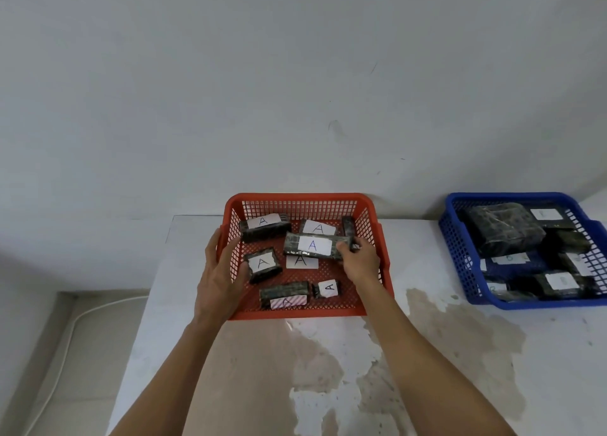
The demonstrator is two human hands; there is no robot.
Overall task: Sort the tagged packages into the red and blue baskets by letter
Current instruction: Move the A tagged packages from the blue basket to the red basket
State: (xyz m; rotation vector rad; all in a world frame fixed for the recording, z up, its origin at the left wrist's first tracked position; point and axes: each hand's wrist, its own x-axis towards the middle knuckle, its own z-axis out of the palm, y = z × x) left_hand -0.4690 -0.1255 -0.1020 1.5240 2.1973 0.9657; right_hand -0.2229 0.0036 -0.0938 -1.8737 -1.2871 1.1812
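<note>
The red basket [295,199] stands at the table's far edge, holding several dark wrapped packages with white "A" tags. My right hand [359,259] is inside it and grips the right end of a long package with a blue "A" tag [312,245], held over the others. My left hand [220,271] grips the basket's left wall, thumb inside beside a small "A" package [262,264]. The blue basket [512,302] sits to the right, filled with several dark packages with white tags.
A white table [492,370] with worn brown patches runs toward me. A pale wall [295,90] rises right behind both baskets. A white cable [75,324] lies on the floor at the left.
</note>
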